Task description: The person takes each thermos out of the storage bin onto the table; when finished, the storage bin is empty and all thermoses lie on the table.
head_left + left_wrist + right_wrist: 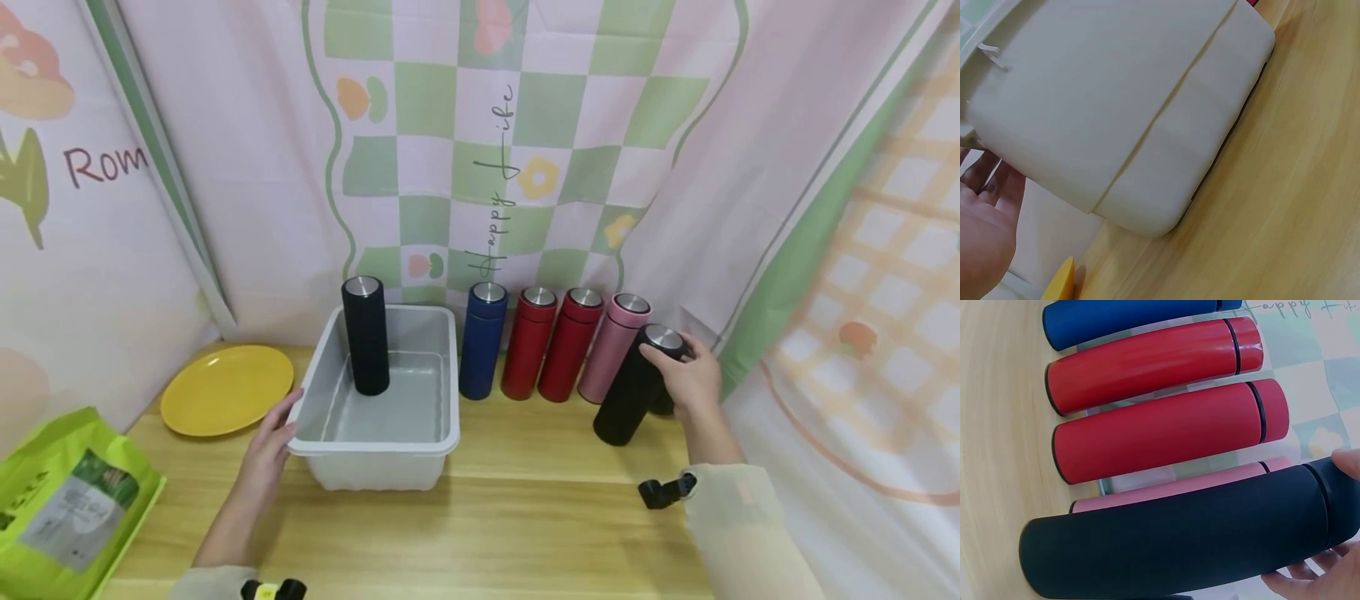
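In the head view, my right hand grips a black thermos near its silver-topped cap. That thermos is tilted, its base toward the left, in front of a pink thermos; the right wrist view shows thumb and fingers on opposite sides of the cap. My left hand holds the left rim of a grey plastic bin, fingers at the lip. Inside the bin a second black thermos stands upright. Two red thermoses, one beside the other, stand between the pink thermos and a blue thermos.
A yellow plate lies left of the bin on the wooden table. Nearer on the left is a green bag. Behind the gripped thermos, part of another dark object shows. Patterned curtains hang behind the row.
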`<state>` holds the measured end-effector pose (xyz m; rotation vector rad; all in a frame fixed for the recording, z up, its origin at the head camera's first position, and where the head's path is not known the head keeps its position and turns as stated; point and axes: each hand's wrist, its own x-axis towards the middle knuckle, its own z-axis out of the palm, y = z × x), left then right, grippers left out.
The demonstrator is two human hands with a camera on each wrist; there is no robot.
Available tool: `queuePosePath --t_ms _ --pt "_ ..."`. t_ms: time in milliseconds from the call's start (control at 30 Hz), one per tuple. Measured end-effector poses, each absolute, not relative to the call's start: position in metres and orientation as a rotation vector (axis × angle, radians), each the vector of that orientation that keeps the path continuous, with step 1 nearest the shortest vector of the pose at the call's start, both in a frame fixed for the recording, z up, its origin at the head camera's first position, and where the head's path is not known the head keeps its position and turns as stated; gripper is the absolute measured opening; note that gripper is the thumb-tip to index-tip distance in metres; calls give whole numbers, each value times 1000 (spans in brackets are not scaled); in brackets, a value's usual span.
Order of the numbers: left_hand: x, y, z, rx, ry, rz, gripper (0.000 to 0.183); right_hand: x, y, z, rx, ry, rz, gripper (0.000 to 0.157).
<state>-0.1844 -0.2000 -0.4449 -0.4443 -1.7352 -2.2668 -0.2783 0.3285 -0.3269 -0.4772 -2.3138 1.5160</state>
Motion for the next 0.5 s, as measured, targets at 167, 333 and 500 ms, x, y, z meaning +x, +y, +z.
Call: queuePosePath --t_ms 167,333,500 --pt "-184 -199 -445 -433 -1749 -2268 46 -278 330 -328 -470 -2312 1530 86" --pt "-184 -199 -444 -414 -1759 -2267 45 -278 330 -328 -448 -2319 1552 88" --pt "-183 -199 -444 -414 -1761 -2271 45 -279 331 -328 -432 -2329 1555 89"
